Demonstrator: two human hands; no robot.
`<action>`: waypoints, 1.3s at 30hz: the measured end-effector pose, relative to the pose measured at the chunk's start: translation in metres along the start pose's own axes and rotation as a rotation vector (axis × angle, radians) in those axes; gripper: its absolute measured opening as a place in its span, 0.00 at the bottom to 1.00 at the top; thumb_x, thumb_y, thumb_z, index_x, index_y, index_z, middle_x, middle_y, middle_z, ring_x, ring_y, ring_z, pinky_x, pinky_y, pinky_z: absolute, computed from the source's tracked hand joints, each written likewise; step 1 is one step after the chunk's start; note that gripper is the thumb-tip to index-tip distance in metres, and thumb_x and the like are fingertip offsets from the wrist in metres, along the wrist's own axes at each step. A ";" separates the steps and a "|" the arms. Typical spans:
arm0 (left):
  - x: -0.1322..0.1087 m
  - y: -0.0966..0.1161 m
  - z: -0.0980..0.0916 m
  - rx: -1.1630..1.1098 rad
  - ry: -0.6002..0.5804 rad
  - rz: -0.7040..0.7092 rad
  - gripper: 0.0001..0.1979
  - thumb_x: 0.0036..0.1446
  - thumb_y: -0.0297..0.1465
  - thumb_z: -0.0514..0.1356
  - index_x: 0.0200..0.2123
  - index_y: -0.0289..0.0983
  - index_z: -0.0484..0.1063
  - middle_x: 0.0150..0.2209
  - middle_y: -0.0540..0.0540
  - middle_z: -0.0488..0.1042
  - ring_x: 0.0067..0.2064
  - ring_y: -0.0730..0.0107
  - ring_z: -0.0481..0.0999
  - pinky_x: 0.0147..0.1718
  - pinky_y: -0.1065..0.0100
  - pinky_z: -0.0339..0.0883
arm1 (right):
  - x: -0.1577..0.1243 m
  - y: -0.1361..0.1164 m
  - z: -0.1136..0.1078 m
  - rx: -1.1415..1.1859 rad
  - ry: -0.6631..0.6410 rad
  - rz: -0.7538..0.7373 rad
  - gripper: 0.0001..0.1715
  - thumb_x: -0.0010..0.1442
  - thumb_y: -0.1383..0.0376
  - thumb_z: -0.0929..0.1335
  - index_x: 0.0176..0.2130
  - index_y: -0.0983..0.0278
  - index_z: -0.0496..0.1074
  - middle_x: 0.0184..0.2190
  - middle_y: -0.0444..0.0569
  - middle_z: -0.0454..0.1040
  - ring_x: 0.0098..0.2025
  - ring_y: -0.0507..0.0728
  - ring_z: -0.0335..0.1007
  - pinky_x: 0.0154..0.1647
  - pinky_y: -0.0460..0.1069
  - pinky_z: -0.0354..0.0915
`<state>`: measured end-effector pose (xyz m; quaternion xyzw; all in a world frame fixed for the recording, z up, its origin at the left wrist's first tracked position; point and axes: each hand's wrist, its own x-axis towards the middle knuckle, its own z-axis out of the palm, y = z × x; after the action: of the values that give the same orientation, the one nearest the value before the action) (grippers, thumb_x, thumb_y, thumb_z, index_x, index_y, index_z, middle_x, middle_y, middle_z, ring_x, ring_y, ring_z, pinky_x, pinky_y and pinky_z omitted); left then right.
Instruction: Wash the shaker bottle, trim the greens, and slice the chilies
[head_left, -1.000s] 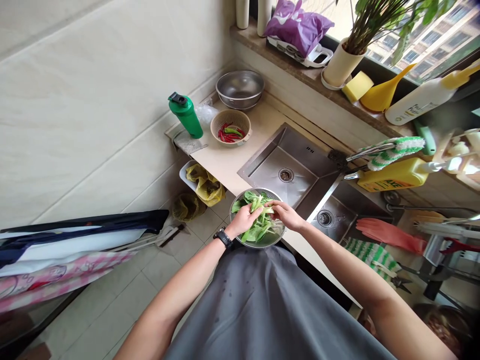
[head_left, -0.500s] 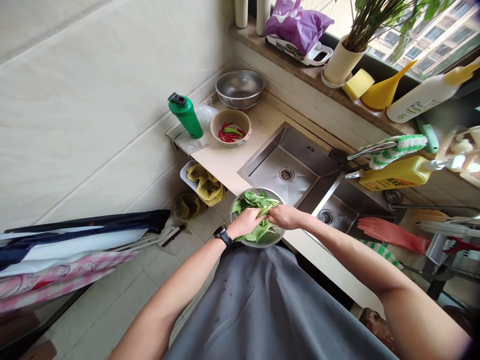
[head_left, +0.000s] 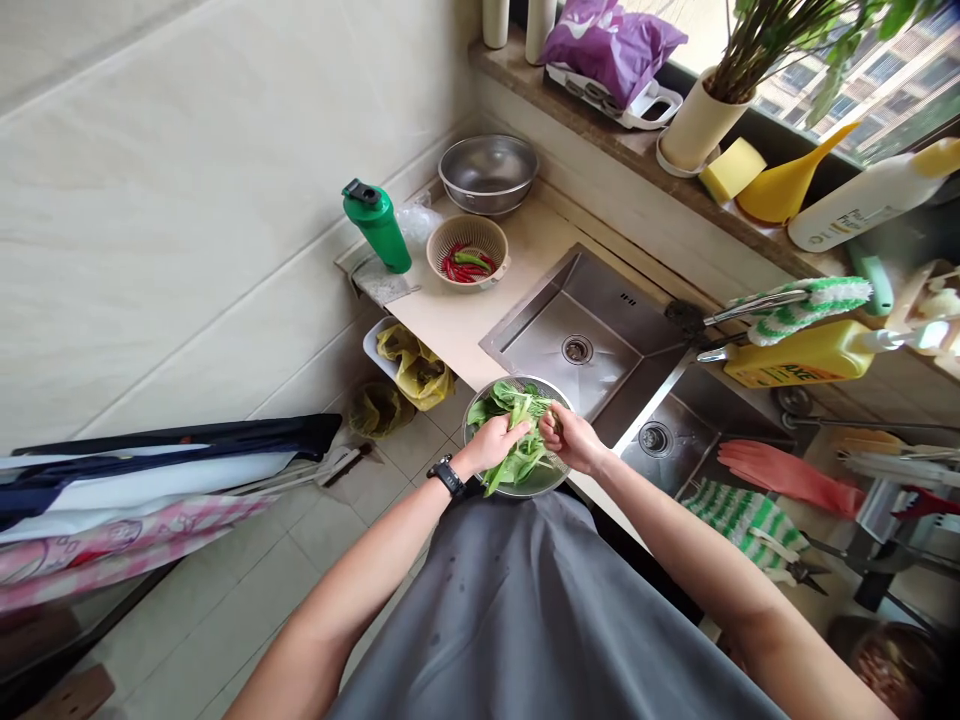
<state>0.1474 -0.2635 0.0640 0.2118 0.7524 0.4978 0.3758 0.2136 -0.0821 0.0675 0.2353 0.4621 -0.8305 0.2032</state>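
Where visible, pale counter [head_left: 454, 318] beyond colander [head_left: 553, 473].

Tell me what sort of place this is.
Probably a home kitchen: a two-basin steel sink is set into the counter, a basket of peppers stands near it, and leafy greens lie in a metal strainer.

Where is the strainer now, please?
In the head view, the strainer is just below centre, under the left hand and right hand, by the sink.
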 end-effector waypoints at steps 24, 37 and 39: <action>0.005 0.046 -0.027 0.319 -0.622 0.003 0.16 0.67 0.40 0.50 0.27 0.40 0.55 0.24 0.53 0.61 0.26 0.71 0.59 0.28 0.67 0.54 | -0.013 -0.074 0.004 -1.746 -0.651 -0.300 0.14 0.72 0.62 0.60 0.39 0.64 0.71 0.27 0.49 0.73 0.24 0.54 0.61 0.30 0.50 0.53; -0.002 0.031 -0.010 0.199 -0.210 0.137 0.17 0.70 0.40 0.47 0.30 0.39 0.63 0.28 0.47 0.71 0.30 0.66 0.67 0.34 0.65 0.62 | -0.005 -0.046 0.006 -1.104 -0.255 -0.201 0.15 0.63 0.65 0.64 0.25 0.60 0.58 0.21 0.42 0.61 0.25 0.51 0.52 0.28 0.48 0.54; -0.004 0.028 -0.006 0.152 -0.124 0.150 0.18 0.71 0.41 0.46 0.33 0.38 0.65 0.31 0.46 0.74 0.32 0.65 0.70 0.36 0.65 0.64 | -0.002 -0.032 0.012 -0.737 -0.127 -0.065 0.16 0.63 0.62 0.63 0.25 0.59 0.54 0.19 0.39 0.54 0.22 0.50 0.46 0.23 0.46 0.49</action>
<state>0.1435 -0.2582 0.0924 0.3260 0.7453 0.4518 0.3662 0.1952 -0.0765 0.0951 0.0797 0.7239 -0.6273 0.2760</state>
